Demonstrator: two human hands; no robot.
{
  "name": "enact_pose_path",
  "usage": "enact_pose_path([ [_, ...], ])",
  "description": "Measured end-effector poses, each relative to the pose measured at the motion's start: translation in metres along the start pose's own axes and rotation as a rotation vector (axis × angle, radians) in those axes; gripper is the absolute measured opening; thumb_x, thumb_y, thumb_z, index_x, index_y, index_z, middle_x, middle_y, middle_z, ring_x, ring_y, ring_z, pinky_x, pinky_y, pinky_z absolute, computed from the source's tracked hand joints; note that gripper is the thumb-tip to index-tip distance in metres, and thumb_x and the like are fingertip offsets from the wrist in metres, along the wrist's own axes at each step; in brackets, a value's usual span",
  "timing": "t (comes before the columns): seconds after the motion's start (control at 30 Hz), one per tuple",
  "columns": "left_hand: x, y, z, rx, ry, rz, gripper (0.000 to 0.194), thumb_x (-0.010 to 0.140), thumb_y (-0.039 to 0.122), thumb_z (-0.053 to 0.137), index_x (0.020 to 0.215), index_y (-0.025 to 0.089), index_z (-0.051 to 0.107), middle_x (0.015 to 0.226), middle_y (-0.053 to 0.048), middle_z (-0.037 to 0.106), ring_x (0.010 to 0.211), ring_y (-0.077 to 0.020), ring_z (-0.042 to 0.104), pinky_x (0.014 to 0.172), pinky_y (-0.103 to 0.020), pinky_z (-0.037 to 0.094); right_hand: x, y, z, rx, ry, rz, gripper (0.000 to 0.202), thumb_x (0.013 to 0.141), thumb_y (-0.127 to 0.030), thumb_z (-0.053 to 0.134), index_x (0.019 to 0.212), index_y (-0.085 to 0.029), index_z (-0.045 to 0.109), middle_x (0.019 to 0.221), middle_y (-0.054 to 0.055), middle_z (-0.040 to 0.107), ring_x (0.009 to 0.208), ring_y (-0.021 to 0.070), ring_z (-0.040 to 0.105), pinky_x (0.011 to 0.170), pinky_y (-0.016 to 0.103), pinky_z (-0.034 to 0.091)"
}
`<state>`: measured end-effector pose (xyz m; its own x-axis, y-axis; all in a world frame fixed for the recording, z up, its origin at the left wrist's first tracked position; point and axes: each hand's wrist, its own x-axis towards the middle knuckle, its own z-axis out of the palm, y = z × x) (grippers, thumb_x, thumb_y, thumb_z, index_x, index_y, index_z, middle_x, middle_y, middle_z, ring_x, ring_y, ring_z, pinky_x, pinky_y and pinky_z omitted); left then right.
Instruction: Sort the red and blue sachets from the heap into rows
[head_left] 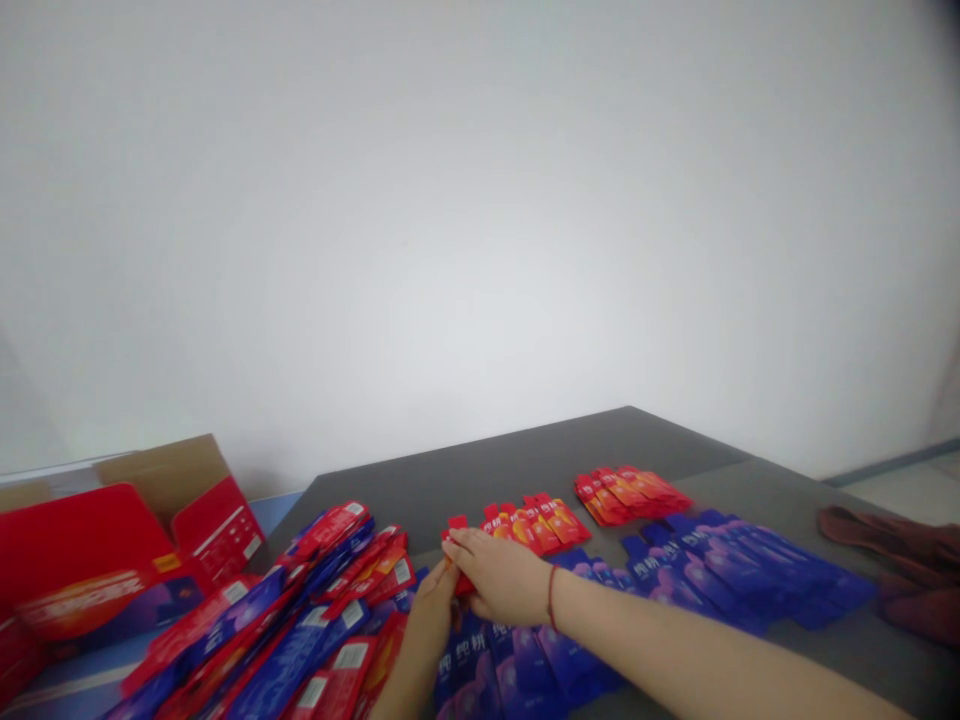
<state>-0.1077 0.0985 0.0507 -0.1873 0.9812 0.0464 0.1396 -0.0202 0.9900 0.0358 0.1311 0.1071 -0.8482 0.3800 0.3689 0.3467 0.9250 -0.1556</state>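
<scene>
My left hand and my right hand meet over a red packet, their fingers closed about it. Its top edge shows above the fingers, and a strip of red is visible under my right palm. Right beside it, a row of overlapping red-and-orange packets lies on the table. Blue-purple packets are fanned out below my right wrist and partly covered by the forearm. My left fingertips are mostly hidden behind the right hand.
Mixed red and blue packets are heaped at the left, near a red printed carton. Farther right on the grey table lie another red group and a blue fan. A brown cloth is at the right edge.
</scene>
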Motion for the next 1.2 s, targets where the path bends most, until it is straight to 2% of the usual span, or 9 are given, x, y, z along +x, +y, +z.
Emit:
enact_pose_path([
  [0.1,-0.001,0.005,-0.003,-0.009,0.037,0.043,0.06,0.072,0.07,0.047,0.09,0.015,0.064,0.067,-0.002,0.063,0.056,-0.016,0.055,0.047,-0.025,0.039,0.002,0.008,0.001,-0.027,0.007,-0.006,0.053,0.086,-0.018,0.048,0.136,-0.002,0.043,0.136,0.02,0.05,0.126,0.0265,0.046,0.106,0.037,0.036],
  [0.2,-0.001,0.008,-0.008,-0.04,0.086,0.038,0.064,0.075,0.07,0.04,0.088,0.014,0.067,0.085,-0.011,0.069,0.077,-0.0227,0.062,0.056,-0.03,0.047,-0.006,0.035,-0.008,-0.067,-0.004,0.057,0.047,0.09,-0.016,0.042,0.137,-0.01,0.045,0.135,0.015,0.054,0.123,0.0214,0.05,0.105,0.034,0.037],
  [0.33,0.0,0.01,-0.011,-0.068,0.141,0.034,0.065,0.074,0.071,0.04,0.084,0.013,0.068,0.091,-0.014,0.07,0.079,-0.0229,0.062,0.056,-0.029,0.047,-0.031,0.091,-0.024,-0.159,-0.025,0.251,0.046,0.091,-0.012,0.036,0.136,-0.012,0.047,0.137,0.015,0.052,0.125,0.0223,0.048,0.106,0.037,0.036],
  [0.5,0.0,0.008,-0.01,-0.054,0.168,0.042,0.064,0.073,0.071,0.041,0.081,0.014,0.068,0.09,-0.013,0.071,0.077,-0.0219,0.063,0.055,-0.028,0.046,-0.058,0.136,-0.02,-0.164,-0.113,0.307,0.045,0.09,-0.011,0.036,0.131,-0.014,0.054,0.131,0.017,0.056,0.118,0.0258,0.054,0.102,0.042,0.039],
  [0.6,0.0,0.008,-0.013,-0.025,0.169,0.049,0.062,0.074,0.069,0.04,0.082,0.014,0.068,0.09,-0.012,0.071,0.077,-0.0217,0.063,0.056,-0.029,0.047,-0.067,0.143,-0.012,-0.131,-0.17,0.287,0.047,0.089,-0.012,0.036,0.132,-0.015,0.053,0.133,0.016,0.055,0.121,0.025,0.051,0.103,0.04,0.037],
  [0.77,0.002,0.007,-0.018,0.063,0.169,0.042,0.065,0.074,0.071,0.035,0.084,0.015,0.067,0.089,-0.012,0.071,0.077,-0.022,0.065,0.058,-0.031,0.049,-0.072,0.147,-0.007,-0.059,-0.237,0.251,0.063,0.075,-0.021,0.058,0.136,-0.012,0.048,0.14,0.016,0.048,0.129,0.0257,0.043,0.109,0.035,0.03],
  [0.87,0.002,0.007,-0.018,0.156,0.151,0.049,0.065,0.078,0.066,0.027,0.088,0.014,0.065,0.092,-0.012,0.071,0.079,-0.022,0.065,0.06,-0.031,0.05,-0.07,0.147,-0.008,-0.037,-0.246,0.261,0.049,0.084,-0.028,0.05,0.129,-0.011,0.056,0.134,0.016,0.054,0.125,0.0254,0.047,0.106,0.036,0.033],
  [1.0,-0.002,0.011,-0.02,0.397,0.128,0.074,0.053,0.086,0.048,0.02,0.093,0.017,0.063,0.098,-0.01,0.07,0.085,-0.0207,0.066,0.065,-0.031,0.051,-0.066,0.142,-0.006,-0.043,-0.237,0.278,0.041,0.089,-0.024,0.043,0.124,-0.012,0.061,0.128,0.015,0.058,0.12,0.0239,0.051,0.102,0.034,0.037],
  [1.2,-0.011,0.031,-0.044,0.939,0.17,0.112,0.034,0.081,0.014,0.033,0.103,0.016,0.059,0.113,-0.013,0.064,0.113,-0.0205,0.055,0.099,-0.034,0.037,-0.061,0.133,-0.004,-0.085,-0.227,0.337,0.038,0.086,-0.02,0.048,0.12,-0.013,0.062,0.122,0.016,0.06,0.11,0.0262,0.056,0.097,0.037,0.041],
])
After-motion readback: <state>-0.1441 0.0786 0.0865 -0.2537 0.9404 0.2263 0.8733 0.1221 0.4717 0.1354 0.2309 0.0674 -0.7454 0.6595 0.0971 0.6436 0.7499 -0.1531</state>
